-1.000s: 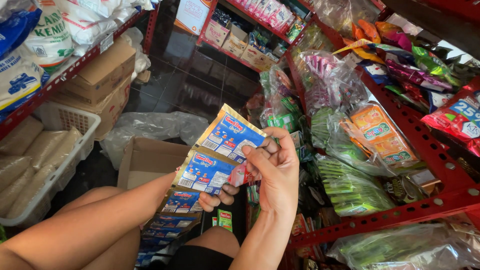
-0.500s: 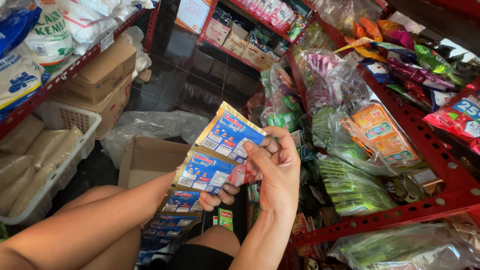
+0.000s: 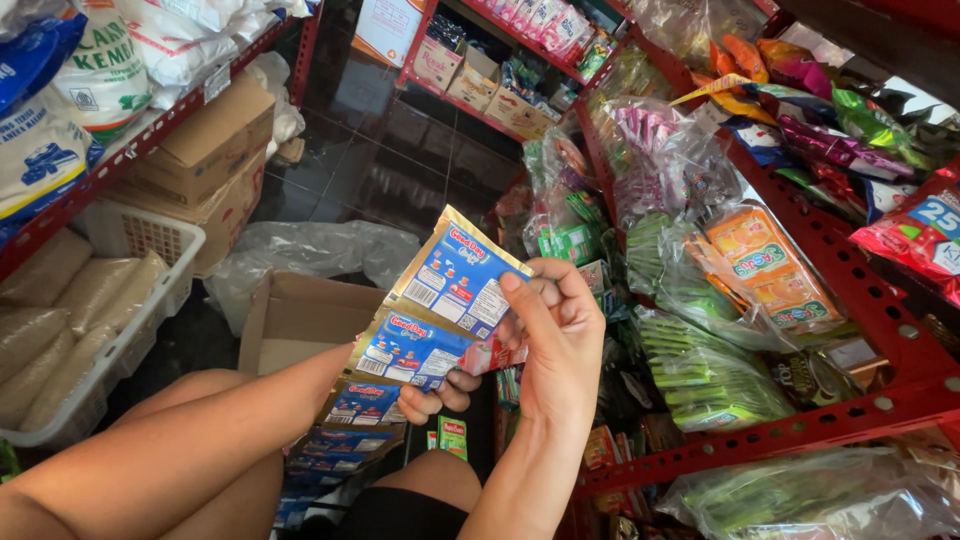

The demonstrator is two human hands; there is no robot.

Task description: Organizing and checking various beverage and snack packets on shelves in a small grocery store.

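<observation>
A joined strip of blue and gold sachets (image 3: 440,310) hangs down in front of me, its lower sachets trailing toward my lap. My right hand (image 3: 555,340) pinches the top sachet at its right edge, thumb on the front. My left hand (image 3: 440,392) is under the strip, its fingers curled around the second sachet from behind; only the fingertips show. Both forearms reach in from the bottom of the view over my bent knees.
A red metal rack (image 3: 800,430) on the right holds bagged sachets in green, orange and pink. An open cardboard box (image 3: 300,315) and a crumpled plastic bag (image 3: 310,250) lie on the dark floor. A white basket (image 3: 140,290) of bagged goods and sacks stands left.
</observation>
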